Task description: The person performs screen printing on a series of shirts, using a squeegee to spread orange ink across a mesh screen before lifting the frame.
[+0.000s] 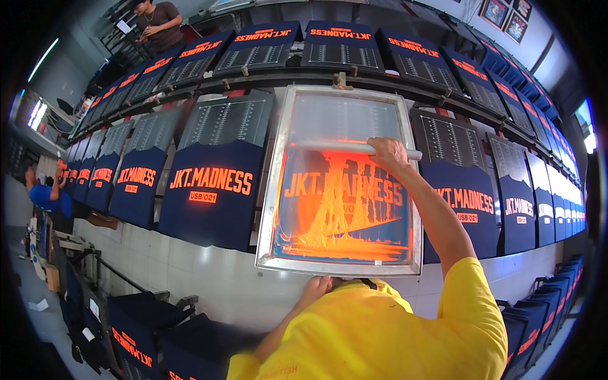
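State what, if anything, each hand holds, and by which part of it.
The right hand grips the grey squeegee bar right of its middle, toward the right end. Whether the left hand holds anything cannot be told.

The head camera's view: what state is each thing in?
Screen frame: lying above a board, mesh smeared with ink
Orange ink: wet-looking, spread in uneven streaks
Pale bar: crosswise over the screen, held
Right hand: closed around the bar
Left hand: by the frame's lower edge, grip unclear
Left navy shirt: printed, laid out
Right navy shirt: printed, partly hidden by the arm
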Demonstrator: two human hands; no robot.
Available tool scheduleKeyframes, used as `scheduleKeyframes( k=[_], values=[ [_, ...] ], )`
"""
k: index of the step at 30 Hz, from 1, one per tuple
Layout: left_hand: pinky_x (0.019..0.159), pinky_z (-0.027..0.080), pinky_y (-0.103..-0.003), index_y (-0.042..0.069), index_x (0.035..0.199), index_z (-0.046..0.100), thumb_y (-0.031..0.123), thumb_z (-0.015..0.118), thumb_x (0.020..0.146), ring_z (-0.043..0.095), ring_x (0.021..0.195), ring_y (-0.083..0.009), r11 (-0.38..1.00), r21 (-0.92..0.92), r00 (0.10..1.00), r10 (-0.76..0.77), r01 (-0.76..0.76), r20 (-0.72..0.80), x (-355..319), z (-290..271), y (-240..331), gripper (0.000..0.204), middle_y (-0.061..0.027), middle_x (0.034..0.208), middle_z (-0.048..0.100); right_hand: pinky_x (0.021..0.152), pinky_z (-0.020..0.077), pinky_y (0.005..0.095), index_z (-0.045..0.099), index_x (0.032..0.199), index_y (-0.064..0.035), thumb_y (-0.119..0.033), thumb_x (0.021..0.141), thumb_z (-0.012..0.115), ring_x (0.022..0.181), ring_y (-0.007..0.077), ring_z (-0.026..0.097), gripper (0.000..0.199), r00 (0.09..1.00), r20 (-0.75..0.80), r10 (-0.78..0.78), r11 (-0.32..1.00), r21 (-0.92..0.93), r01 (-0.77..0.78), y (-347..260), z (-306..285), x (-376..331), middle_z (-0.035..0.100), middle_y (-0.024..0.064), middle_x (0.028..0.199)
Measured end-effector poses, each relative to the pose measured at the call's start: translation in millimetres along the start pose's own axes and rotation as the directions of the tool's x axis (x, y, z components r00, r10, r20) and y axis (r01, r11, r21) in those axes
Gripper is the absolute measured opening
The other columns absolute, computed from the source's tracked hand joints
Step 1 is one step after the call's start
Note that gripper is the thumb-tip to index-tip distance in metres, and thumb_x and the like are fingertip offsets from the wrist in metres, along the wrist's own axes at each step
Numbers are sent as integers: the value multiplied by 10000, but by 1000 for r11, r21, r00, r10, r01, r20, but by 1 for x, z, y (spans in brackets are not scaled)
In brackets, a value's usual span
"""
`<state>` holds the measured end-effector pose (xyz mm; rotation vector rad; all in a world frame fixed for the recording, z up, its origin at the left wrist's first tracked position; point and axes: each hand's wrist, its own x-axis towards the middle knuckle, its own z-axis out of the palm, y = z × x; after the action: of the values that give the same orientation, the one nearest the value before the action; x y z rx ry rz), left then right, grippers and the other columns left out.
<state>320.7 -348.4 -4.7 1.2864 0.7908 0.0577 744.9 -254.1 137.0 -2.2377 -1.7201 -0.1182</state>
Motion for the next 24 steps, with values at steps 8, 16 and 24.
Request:
scheduleKeyframes(
  k=[8,16,24],
  values=[
    [603,417,-340,31,750,538,389,412,1010,504,607,-184,999,19,999,43,-43,-5,-9,2,15,460,-53,635,526,716,508,465,662,902,-144,-208,716,672,824,326,647,197,987,151,55,998,-19,-52,-3,-7,6,672,94,832],
    [557,332,-253,73,721,481,362,435,1021,396,596,-76,992,-113,999,54,-54,-4,-9,4,24,419,29,641,458,704,515,443,675,884,-165,-218,722,662,787,302,653,171,953,291,85,996,-24,-82,-38,-30,-35,677,78,816],
    [539,340,-286,59,700,453,330,405,1030,392,552,-116,992,-105,996,80,-76,40,-5,3,25,430,-2,597,434,634,515,441,645,821,-117,-167,679,708,708,296,645,164,980,194,34,995,89,-52,-91,-40,-129,643,66,750]
  ],
)
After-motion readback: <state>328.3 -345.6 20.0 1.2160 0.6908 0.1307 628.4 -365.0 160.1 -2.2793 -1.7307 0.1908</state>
